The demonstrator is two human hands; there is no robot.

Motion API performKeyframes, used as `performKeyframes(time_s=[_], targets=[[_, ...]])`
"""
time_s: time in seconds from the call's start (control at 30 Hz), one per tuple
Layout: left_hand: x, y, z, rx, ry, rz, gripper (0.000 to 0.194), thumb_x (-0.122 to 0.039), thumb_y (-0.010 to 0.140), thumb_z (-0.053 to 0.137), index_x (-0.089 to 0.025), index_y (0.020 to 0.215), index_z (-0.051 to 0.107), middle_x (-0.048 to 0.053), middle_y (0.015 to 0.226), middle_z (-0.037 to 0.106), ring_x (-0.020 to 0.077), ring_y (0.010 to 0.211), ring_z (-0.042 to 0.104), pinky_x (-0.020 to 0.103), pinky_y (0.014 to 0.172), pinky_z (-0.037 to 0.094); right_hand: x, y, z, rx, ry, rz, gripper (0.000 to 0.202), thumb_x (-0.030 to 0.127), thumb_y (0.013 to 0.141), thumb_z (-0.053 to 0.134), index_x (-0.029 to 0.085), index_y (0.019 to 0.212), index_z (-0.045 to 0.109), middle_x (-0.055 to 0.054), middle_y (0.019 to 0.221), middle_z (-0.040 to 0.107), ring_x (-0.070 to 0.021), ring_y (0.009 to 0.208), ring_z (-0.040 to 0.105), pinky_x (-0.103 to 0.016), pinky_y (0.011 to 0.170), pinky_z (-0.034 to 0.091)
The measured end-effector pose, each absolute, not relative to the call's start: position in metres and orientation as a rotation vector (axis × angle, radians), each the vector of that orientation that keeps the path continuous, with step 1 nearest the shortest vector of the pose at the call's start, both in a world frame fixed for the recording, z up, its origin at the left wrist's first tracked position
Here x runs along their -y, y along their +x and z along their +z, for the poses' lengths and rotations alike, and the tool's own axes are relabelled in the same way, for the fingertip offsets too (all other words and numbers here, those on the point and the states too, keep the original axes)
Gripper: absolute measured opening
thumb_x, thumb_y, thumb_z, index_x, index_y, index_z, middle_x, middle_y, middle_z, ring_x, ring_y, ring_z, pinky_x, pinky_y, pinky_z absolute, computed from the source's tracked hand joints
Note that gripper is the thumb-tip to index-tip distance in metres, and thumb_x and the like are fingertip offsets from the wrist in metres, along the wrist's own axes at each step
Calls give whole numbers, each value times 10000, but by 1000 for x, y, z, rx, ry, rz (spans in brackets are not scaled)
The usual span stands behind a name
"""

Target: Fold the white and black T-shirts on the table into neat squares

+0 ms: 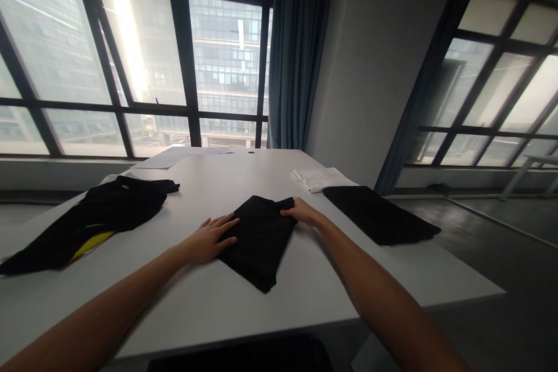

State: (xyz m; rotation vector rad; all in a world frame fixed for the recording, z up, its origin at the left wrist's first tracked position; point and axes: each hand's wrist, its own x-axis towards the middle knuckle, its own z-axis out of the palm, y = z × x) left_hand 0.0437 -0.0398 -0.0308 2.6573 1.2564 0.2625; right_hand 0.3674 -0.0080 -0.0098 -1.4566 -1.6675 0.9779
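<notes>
A folded black cloth garment (260,238) lies on the white table (209,308) in front of me, turned at an angle with one corner toward me. My left hand (212,238) rests flat at its left edge, fingers spread, the fingertips on the fabric. At the upper right corner my right hand (301,211) pinches the cloth, with the thumb and part of the fingers showing. The exact kind of garment cannot be made out.
On the left lies a crumpled black garment heap (100,209) with a yellow patch. Folded white cloth (325,179) and a folded black cloth (379,215) lie along the right edge. Paper sheets (163,158) are at the far left. Windows and a blue curtain (294,58) stand behind.
</notes>
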Motion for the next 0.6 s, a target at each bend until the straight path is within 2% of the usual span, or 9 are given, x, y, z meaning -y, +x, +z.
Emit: performKeyframes(time_s=[0.13,0.3,0.43,0.6], targets=[[38,41,-26,-1417,2578,226,694,-628,961,291,-278,1559,250,80,1634,200,301,1482,241,582,1188,138,1,367,-13,1662,-1597,806,172,101,677,663,158,825,597,23,674,629,-141,633,584,-243,597,460],[31,34,-26,-1699,2432,232,658,-535,989,188,-201,1545,305,99,1617,255,270,1487,237,555,1191,149,-18,362,-7,1781,-1617,333,221,117,684,646,197,872,560,8,770,634,-157,738,581,-244,664,434],[29,34,-31,-1714,2433,222,666,-535,985,168,-198,1539,322,76,1609,283,261,1494,213,555,1190,167,-42,362,11,1836,-1490,214,197,158,719,608,211,898,546,-1,790,624,-171,756,576,-268,689,436],[29,37,-35,-1685,2497,149,681,-567,977,222,-194,1536,329,95,1618,232,287,1503,166,586,1181,161,-83,389,59,1738,-1271,78,193,247,718,618,216,898,558,4,836,628,-187,809,574,-312,751,465]])
